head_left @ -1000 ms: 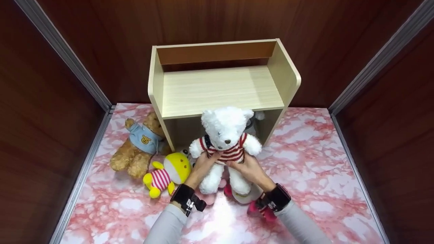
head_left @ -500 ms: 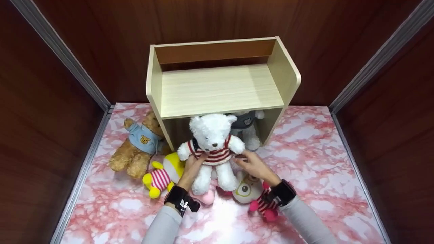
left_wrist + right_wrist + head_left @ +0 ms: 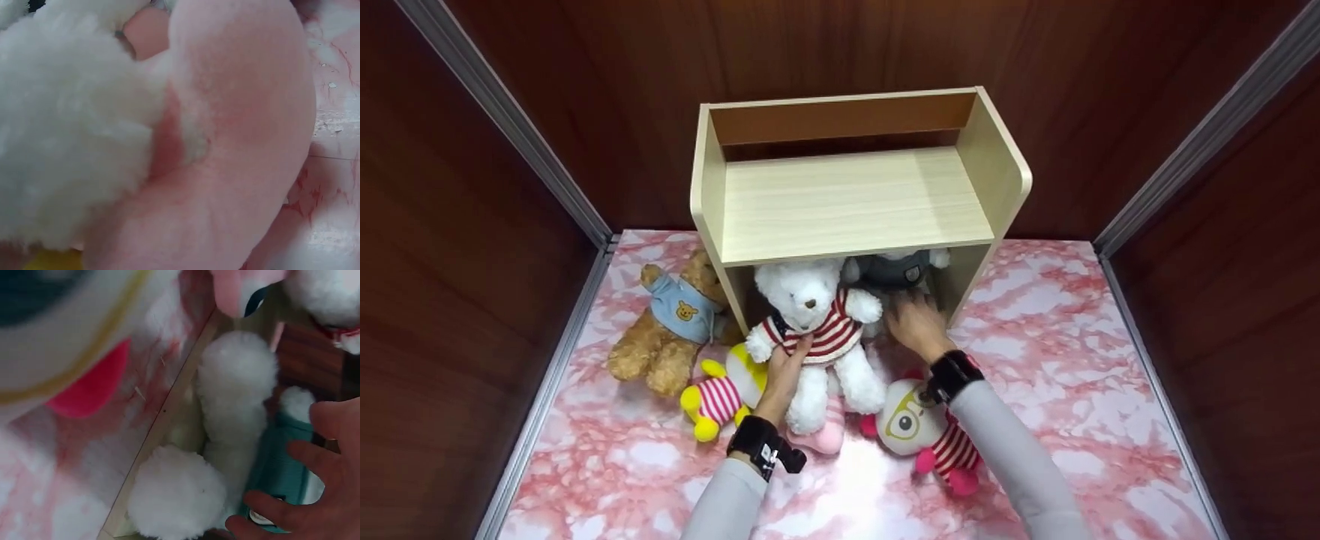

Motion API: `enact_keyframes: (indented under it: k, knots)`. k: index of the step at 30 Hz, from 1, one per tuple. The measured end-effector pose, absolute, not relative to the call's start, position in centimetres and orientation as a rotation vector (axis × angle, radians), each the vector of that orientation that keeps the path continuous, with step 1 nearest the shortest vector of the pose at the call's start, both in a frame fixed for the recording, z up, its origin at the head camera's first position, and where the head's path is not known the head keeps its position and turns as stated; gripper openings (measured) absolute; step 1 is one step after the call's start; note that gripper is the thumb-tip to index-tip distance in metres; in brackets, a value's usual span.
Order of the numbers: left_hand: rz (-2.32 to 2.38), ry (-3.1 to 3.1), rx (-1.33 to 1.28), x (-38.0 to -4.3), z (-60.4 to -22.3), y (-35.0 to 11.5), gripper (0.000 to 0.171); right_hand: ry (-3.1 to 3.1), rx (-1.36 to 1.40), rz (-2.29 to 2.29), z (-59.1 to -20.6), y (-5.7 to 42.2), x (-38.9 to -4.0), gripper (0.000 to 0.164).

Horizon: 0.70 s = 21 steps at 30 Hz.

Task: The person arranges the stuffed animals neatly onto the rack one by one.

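A white teddy bear [image 3: 806,300] in a red-and-white striped sweater leans at the front of the shelf's lower compartment. My left hand [image 3: 782,375] grips its side, thumb on the sweater and the other fingers hidden. Inside that compartment, at the right, sits a second bear [image 3: 894,271] in a dark sweater, its head hidden under the board. My right hand [image 3: 916,322] reaches to this bear. In the right wrist view its fingers [image 3: 270,509] spread out against the dark sweater [image 3: 284,450]. A pink plush toy [image 3: 242,112] lies beneath the white bear's legs.
The two-tier wooden shelf [image 3: 855,195] stands at the back. A brown bear [image 3: 660,345] in a blue top and a yellow plush toy [image 3: 718,397] lie on the left. A plush toy with yellow glasses [image 3: 911,420] lies below my right forearm. Dark walls enclose the marbled floor.
The white bear has moved left and back to the compartment, held by my left hand. My right hand has let go of it and moved to the bear in the dark sweater.
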<state>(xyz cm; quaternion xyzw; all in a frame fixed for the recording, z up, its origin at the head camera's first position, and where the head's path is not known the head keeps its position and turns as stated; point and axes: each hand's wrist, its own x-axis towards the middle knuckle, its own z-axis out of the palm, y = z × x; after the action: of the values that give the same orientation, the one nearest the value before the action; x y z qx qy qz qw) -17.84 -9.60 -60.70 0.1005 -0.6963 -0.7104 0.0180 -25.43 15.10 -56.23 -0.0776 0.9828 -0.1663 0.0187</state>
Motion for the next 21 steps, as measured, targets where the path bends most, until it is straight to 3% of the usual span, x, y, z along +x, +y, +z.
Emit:
enact_keyframes:
  k: [7, 15, 21]
  knots:
    - [-2.203, -2.175, 0.24, -16.6, -57.7, -9.0, 0.037, 2.927, -0.1, -0.315, -56.9, 13.8, -27.5, 0.05]
    - [-2.201, -2.156, 0.256, -18.5, -61.1, -9.3, 0.039, 2.903, -0.121, -0.387, -57.3, 14.2, -29.0, 0.062]
    - [-2.244, -2.101, 0.253, -19.1, -60.9, -9.8, 0.037, 2.848, -0.242, -0.425, -57.5, 14.8, -29.2, 0.065]
